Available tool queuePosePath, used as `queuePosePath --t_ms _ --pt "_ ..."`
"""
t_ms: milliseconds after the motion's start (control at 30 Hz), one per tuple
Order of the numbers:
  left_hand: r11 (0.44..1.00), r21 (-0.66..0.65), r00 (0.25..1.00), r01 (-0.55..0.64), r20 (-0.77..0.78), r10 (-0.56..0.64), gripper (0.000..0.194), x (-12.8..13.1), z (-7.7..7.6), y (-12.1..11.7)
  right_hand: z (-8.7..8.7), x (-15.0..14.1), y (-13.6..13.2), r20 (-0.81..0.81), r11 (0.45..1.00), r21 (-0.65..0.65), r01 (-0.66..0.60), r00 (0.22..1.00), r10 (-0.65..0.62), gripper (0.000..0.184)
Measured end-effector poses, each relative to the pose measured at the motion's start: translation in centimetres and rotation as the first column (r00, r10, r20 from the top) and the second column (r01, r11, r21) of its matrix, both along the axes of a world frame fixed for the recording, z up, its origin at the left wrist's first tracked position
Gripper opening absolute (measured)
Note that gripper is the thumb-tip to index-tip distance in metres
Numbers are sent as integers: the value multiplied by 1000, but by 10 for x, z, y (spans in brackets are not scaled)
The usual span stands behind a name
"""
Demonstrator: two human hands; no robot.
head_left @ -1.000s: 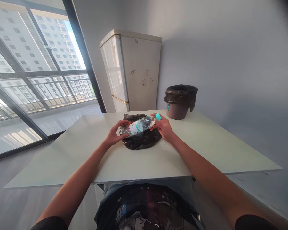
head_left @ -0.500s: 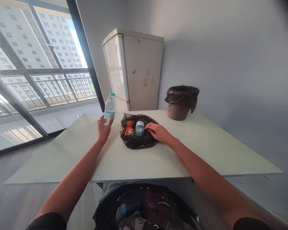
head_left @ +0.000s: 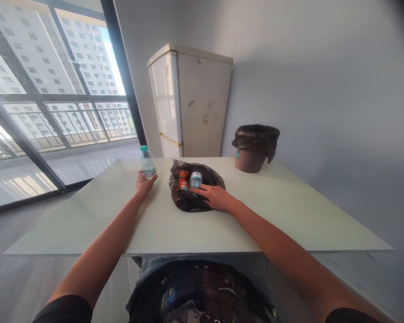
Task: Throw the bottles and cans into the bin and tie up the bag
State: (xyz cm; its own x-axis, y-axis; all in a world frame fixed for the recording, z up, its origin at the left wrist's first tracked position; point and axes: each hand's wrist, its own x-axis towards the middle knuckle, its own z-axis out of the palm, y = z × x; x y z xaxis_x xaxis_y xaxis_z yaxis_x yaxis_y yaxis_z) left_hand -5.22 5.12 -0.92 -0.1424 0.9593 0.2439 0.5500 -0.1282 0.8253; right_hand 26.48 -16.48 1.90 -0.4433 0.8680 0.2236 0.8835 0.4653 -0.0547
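Note:
My left hand (head_left: pixel 144 183) is wrapped round the lower part of a clear water bottle (head_left: pixel 148 163) with a green cap, which leans slightly left at the table's far left side. In the middle lies a black plastic bag (head_left: pixel 188 204), its mouth open upward. Inside it are a second water bottle (head_left: pixel 195 178) and two orange-red packets, one nearer packet (head_left: pixel 183 185) and one farther packet (head_left: pixel 184 173). My right hand (head_left: pixel 215 196) reaches over the bag's right side with fingers stretched out, its fingertips at the lower end of the bottle in the bag.
A brown trash bin (head_left: pixel 251 159) lined with a black bag stands on the far right part of the pale table (head_left: pixel 289 215). Behind the table are a white refrigerator (head_left: pixel 202 103) and, at left, a glass sliding door (head_left: pixel 54 98).
My left hand has brought its bottle down and a little left. My right hand has moved left and nearer, its fingers now reaching the bottle inside the bag.

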Motion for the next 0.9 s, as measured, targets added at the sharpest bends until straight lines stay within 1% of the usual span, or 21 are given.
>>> queuePosePath --t_ms 100,167,233,267,300,333,367,433,500,533,567,633,700,733,800,833,900 --pt "999 -33 1000 -2 -7 2 55 2 2 -2 -3 -4 1 33 1000 11 -18 999 18 61" --pt "999 -32 1000 1 -9 -1 62 4 5 -6 -4 -6 1 46 1000 0 -14 999 14 56" --pt "999 38 1000 -22 3 21 76 8 9 -12 -4 -8 0 49 999 -31 -10 999 11 50" --pt "993 107 999 -43 19 42 80 10 12 -17 -5 -9 0 44 999 -45 -12 999 14 48" --pt "978 198 997 -64 42 57 80 12 16 -21 -5 -10 0 35 998 -52 -18 999 20 47" --pt "949 306 996 -77 66 59 74 15 20 -27 -5 -11 0 25 998 -52 -27 999 28 45" --pt "906 416 996 -75 81 45 65 18 25 -32 -5 -11 -1 16 999 -42 -33 999 34 44" --pt "794 607 998 -29 60 -9 45 24 34 -45 -6 -10 0 15 999 -8 -42 999 42 43" --pt "686 726 998 46 -9 -57 33 30 41 -57 -6 -8 1 23 998 41 -46 999 45 41" --pt "648 757 995 90 -48 -82 29 33 43 -62 -6 -7 2 17 996 71 -52 999 51 41" --pt "620 772 990 139 -86 -115 26 37 45 -67 -6 -6 4 -3 993 105 -57 998 58 41" --pt "586 767 963 260 -160 -217 19 43 45 -75 -5 -2 6 -87 981 187 -60 993 77 39" --pt "567 733 919 375 -213 -332 17 48 43 -80 -2 1 6 -233 964 263 -31 968 94 38" --pt "558 713 894 424 -231 -384 18 49 42 -82 0 2 6 -330 957 291 2 939 98 39" --pt "527 667 832 527 -278 -479 26 52 41 -86 7 5 3 -528 944 319 89 843 99 40" --pt "501 638 791 585 -313 -526 32 53 41 -88 10 5 1 -605 939 317 131 791 94 40" --pt "424 571 688 703 -394 -610 37 54 40 -90 16 7 -2 -696 934 302 194 714 77 37"
